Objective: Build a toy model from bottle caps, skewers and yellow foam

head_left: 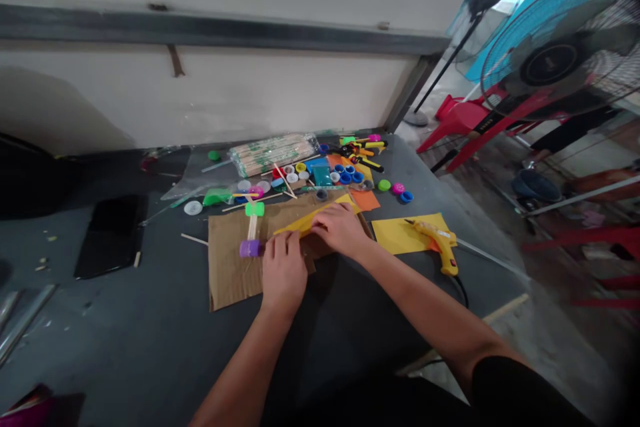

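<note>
With the fingers of the right hand (pixel 343 227), pinching the yellow strip (pixel 300 222) over the brown cardboard (pixel 227 273); with those of the left hand (pixel 285 273), curled against its left end, impossible to tell whether gripping or merely pressing. Probably held at two places for steadiness. As for the glue gun (pixel 439 240), laid to the right on a yellow sheet (pixel 391 235), perhaps to spare the desk (pixel 165 333) any drips.

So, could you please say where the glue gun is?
In the head view, the glue gun lies right of the cardboard, partly on a yellow sheet.
</note>
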The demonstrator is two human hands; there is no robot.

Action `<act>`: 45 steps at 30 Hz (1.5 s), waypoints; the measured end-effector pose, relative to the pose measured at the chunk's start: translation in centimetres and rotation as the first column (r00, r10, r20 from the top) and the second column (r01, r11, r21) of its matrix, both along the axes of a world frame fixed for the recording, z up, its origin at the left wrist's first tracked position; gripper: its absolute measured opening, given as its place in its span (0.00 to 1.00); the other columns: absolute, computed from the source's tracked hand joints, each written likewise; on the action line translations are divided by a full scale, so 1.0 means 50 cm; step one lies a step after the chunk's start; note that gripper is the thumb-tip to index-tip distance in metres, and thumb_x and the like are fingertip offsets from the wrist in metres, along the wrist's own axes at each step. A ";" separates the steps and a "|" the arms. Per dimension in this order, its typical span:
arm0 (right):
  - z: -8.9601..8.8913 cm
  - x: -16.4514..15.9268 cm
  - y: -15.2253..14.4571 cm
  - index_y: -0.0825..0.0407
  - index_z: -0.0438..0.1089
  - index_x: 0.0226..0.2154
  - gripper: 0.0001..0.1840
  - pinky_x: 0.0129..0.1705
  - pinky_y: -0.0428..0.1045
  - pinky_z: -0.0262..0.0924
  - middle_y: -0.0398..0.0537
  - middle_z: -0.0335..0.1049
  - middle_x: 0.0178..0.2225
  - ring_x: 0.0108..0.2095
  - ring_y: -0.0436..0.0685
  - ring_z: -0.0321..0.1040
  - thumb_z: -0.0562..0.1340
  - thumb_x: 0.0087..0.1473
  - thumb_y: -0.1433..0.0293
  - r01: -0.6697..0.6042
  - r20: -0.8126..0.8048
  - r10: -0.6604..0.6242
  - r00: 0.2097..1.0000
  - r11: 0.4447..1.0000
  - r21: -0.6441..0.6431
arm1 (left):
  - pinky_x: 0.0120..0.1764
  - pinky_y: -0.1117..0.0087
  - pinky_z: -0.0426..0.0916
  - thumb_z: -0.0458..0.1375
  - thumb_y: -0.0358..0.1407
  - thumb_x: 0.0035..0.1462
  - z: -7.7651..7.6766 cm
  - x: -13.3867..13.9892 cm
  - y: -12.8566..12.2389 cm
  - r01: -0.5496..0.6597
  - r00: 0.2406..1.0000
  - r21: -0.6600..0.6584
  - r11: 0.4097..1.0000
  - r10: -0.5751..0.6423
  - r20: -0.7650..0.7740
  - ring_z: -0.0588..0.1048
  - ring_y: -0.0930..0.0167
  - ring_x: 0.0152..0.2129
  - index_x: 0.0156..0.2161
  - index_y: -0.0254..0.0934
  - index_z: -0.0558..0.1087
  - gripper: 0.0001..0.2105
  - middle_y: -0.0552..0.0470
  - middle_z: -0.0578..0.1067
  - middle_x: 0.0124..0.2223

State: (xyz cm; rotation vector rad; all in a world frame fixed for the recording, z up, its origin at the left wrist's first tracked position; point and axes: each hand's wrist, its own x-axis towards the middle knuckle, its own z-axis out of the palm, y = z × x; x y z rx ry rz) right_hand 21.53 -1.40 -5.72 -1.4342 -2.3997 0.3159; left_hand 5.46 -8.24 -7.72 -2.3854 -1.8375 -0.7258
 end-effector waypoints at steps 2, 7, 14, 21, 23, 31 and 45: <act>-0.002 0.006 0.003 0.49 0.75 0.31 0.05 0.44 0.53 0.46 0.43 0.78 0.33 0.39 0.57 0.66 0.65 0.55 0.65 0.033 -0.039 -0.036 0.999 0.996 -0.080 | 0.48 0.55 0.66 0.49 0.26 0.59 -0.001 -0.003 0.004 -0.003 1.000 -0.007 1.000 0.003 0.020 0.70 0.57 0.43 0.49 0.28 0.71 0.14 0.36 0.73 0.45; -0.007 0.012 0.021 0.46 0.77 0.30 0.06 0.44 0.53 0.48 0.42 0.79 0.34 0.41 0.59 0.68 0.66 0.53 0.63 0.054 -0.032 -0.062 0.998 0.978 -0.200 | 0.45 0.56 0.68 0.47 0.27 0.60 -0.013 -0.004 0.006 -0.027 0.996 -0.037 0.999 0.030 0.081 0.71 0.58 0.40 0.48 0.28 0.71 0.14 0.36 0.72 0.43; 0.010 0.006 0.047 0.46 0.79 0.30 0.12 0.38 0.49 0.52 0.44 0.78 0.32 0.35 0.56 0.71 0.63 0.54 0.58 0.100 0.054 -0.087 0.995 0.930 -0.354 | 0.45 0.57 0.69 0.46 0.26 0.60 -0.012 0.000 0.005 -0.097 0.985 -0.077 0.992 0.107 0.134 0.72 0.59 0.43 0.52 0.28 0.67 0.17 0.36 0.71 0.44; 0.028 -0.022 0.059 0.46 0.79 0.31 0.13 0.44 0.53 0.53 0.49 0.78 0.33 0.39 0.59 0.71 0.63 0.53 0.57 0.179 0.232 -0.102 0.967 0.924 -0.339 | 0.59 0.44 0.54 0.48 0.26 0.58 -0.011 0.007 -0.015 0.053 0.998 -0.060 0.997 -0.050 0.049 0.57 0.51 0.61 0.57 0.32 0.67 0.21 0.35 0.63 0.62; 0.031 -0.025 0.059 0.46 0.79 0.30 0.14 0.44 0.54 0.54 0.50 0.78 0.33 0.38 0.60 0.71 0.63 0.52 0.56 0.194 0.254 -0.110 0.961 0.922 -0.335 | 0.62 0.42 0.48 0.47 0.26 0.58 -0.014 0.009 -0.021 0.085 0.996 -0.078 0.993 -0.084 0.016 0.55 0.52 0.63 0.58 0.31 0.66 0.22 0.38 0.65 0.62; 0.027 -0.030 0.060 0.48 0.78 0.30 0.16 0.45 0.54 0.54 0.52 0.78 0.34 0.39 0.60 0.71 0.63 0.51 0.54 0.222 0.286 -0.129 0.950 0.921 -0.321 | 0.60 0.51 0.56 0.45 0.28 0.62 -0.015 0.019 -0.025 0.067 0.994 -0.116 0.991 -0.077 -0.080 0.65 0.54 0.56 0.58 0.21 0.65 0.21 0.33 0.70 0.56; 0.009 -0.009 0.015 0.50 0.74 0.28 0.13 0.43 0.52 0.48 0.47 0.76 0.33 0.40 0.57 0.67 0.62 0.57 0.60 0.115 0.035 -0.111 0.993 0.983 -0.145 | 0.58 0.47 0.60 0.49 0.26 0.59 -0.005 0.015 -0.026 0.028 0.997 0.008 1.000 -0.029 0.075 0.56 0.51 0.62 0.57 0.26 0.64 0.21 0.28 0.62 0.59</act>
